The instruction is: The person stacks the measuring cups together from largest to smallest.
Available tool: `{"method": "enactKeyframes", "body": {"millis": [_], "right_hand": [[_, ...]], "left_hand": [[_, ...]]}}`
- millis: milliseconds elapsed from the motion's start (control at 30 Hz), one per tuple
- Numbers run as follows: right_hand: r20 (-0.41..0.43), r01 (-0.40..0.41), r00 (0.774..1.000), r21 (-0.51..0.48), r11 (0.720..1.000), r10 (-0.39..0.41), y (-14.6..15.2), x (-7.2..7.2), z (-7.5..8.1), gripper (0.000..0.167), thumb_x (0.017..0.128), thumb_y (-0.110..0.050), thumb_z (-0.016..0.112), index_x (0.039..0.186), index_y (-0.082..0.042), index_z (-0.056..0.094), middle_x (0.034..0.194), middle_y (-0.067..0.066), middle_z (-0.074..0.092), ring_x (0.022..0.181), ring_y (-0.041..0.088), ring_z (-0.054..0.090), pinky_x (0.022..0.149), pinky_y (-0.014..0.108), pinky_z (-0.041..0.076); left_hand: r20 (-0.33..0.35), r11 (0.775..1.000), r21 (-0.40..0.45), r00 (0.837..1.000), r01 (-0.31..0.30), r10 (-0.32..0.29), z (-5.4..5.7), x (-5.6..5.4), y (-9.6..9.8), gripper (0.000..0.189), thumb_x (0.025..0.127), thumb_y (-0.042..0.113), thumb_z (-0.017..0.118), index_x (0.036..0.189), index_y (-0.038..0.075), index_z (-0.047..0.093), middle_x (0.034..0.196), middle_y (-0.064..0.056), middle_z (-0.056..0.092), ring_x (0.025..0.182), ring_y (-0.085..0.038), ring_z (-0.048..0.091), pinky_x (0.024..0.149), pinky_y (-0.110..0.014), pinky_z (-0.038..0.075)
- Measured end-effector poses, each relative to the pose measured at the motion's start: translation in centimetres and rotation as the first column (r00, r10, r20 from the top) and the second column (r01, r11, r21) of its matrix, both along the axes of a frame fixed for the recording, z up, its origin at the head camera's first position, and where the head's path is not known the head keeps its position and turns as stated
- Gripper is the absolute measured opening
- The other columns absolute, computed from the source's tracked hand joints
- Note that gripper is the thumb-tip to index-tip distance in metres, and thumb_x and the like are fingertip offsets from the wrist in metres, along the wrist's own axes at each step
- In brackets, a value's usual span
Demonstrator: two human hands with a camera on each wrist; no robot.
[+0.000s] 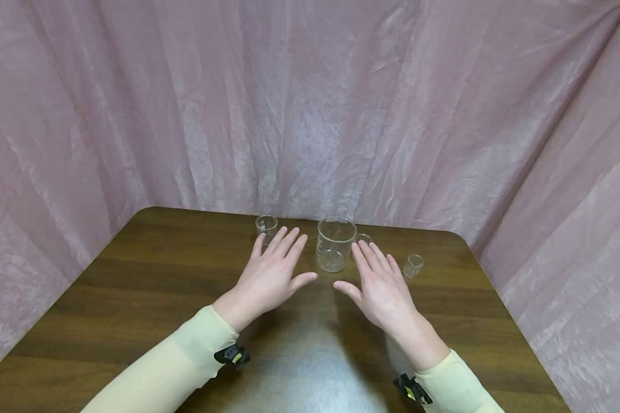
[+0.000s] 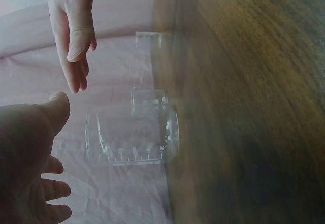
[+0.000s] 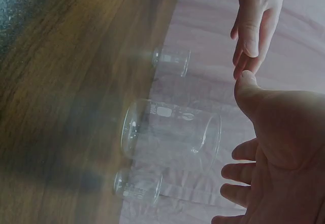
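A large clear glass beaker with white markings stands upright between and beyond my two hands. My left hand hovers over the table, palm down, fingers straight and spread a little. Its fingertips overlap a smaller beaker in the head view. My right hand is held the same way, holding nothing, and its fingertips partly hide another beaker behind the large one. To the right of that hand sits the smallest beaker. The large beaker shows its graduation scale in the left wrist view.
All the glassware stands toward the far edge of a brown wood-grain table. Pink curtains hang behind the table and along its sides. Black wrist straps show at the pale yellow sleeves.
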State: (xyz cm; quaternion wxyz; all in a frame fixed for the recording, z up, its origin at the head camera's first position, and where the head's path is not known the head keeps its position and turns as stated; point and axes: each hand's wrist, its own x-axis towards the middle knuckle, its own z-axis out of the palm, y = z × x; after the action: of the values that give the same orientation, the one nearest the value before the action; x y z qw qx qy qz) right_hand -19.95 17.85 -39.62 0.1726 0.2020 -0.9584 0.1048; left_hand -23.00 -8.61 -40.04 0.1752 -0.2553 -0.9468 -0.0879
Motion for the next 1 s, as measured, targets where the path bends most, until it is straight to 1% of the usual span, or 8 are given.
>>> {"method": "enactKeyframes", "body": {"millis": [333,567,867,1000], "right_hand": [[0.005,0.016,1.0,0.003,1.0,-0.016,0.1,-1.0,0.2,0.091,0.102,-0.056,0.074,0.164,0.004,0.045,0.167,0.025,0.047,0.16,0.044,0.037,0.124,0.068,0.031],[0.033,0.033,0.999,0.011,0.999,-0.033,0.1,-1.6,0.2,0.092,0.102,-0.056,0.073,0.166,0.003,0.043,0.168,0.025,0.046,0.16,0.044,0.036,0.125,0.067,0.03],[0.034,0.033,0.999,0.025,0.999,-0.034,0.1,-2.0,0.2,0.092,0.103,-0.057,0.073,0.166,0.003,0.042,0.167,0.025,0.047,0.159,0.043,0.038,0.124,0.067,0.032],[0.053,0.035,0.998,0.029,0.999,-0.037,0.0,-2.2,0.2,0.093,0.104,-0.058,0.071,0.167,0.003,0.041,0.168,0.025,0.046,0.16,0.043,0.037,0.125,0.067,0.031]], "left_hand": [[0.006,1.0,-0.006,1.0,-0.001,0.001,-0.2,-1.0,1.4,0.083,0.108,0.065,0.059,0.169,0.01,0.044,0.173,-0.015,0.042,0.163,-0.038,0.033,0.125,-0.073,0.024],[0.011,1.0,-0.01,1.0,0.008,-0.007,-0.2,-1.5,2.4,0.083,0.108,0.066,0.059,0.169,0.011,0.045,0.173,-0.015,0.042,0.162,-0.038,0.034,0.124,-0.074,0.025],[0.006,1.0,-0.021,1.0,0.011,-0.011,-0.4,-2.1,3.0,0.084,0.108,0.067,0.058,0.171,0.012,0.042,0.174,-0.014,0.041,0.163,-0.038,0.033,0.124,-0.074,0.024],[0.009,1.0,-0.017,1.0,0.01,-0.01,-0.5,-2.3,3.2,0.084,0.108,0.066,0.058,0.17,0.012,0.042,0.174,-0.014,0.04,0.163,-0.038,0.033,0.124,-0.074,0.024]]}}
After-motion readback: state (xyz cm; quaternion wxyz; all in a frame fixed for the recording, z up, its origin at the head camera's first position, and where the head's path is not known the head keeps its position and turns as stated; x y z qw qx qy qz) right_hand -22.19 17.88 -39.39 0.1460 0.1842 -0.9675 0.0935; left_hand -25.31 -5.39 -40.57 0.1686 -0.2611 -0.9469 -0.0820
